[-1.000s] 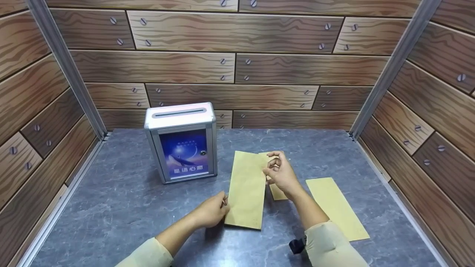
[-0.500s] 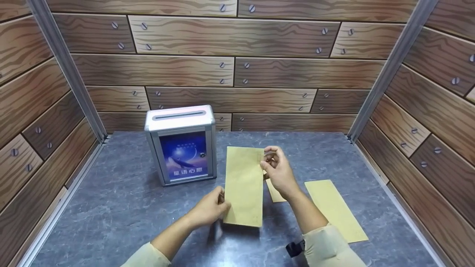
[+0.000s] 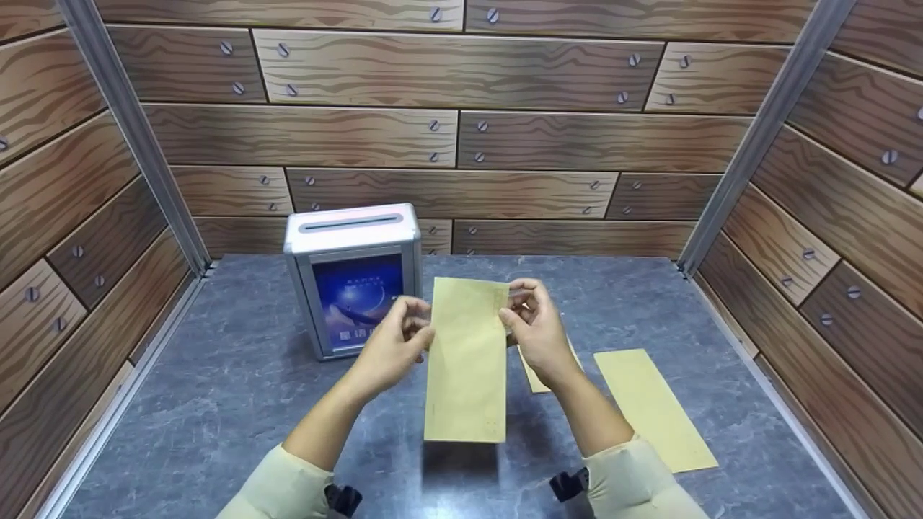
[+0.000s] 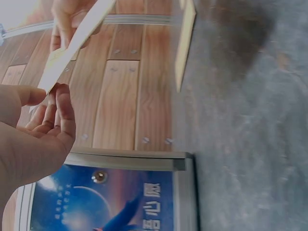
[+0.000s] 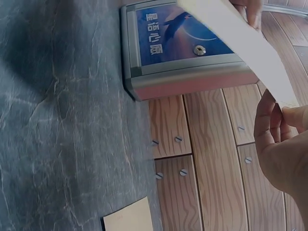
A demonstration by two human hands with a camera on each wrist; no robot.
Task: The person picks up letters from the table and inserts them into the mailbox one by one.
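Note:
A long yellow-brown paper envelope (image 3: 467, 367) is held up over the table, its face toward the head camera. My left hand (image 3: 391, 344) pinches its left edge near the top, thumb in front and fingers behind. Opposite, my right hand (image 3: 537, 328) pinches the right edge near the upper corner. Both wrist views show the envelope (image 4: 74, 45) edge-on, clear of the tabletop. Behind my left hand stands a silver box (image 3: 353, 220) with a slot in its top and a blue picture door with a lock; the left hand covers part of that door.
Another envelope (image 3: 656, 411) lies flat on the right, beside my right forearm. Partly hidden behind my right hand is a further envelope (image 3: 533, 375). Wood-patterned walls (image 3: 454, 137) enclose the grey marbled table (image 3: 238, 404) at the back and sides.
My left hand has slid up from the envelope's lower left edge to near its top. The envelope has risen off the table and shifted slightly left, the right hand still holding it.

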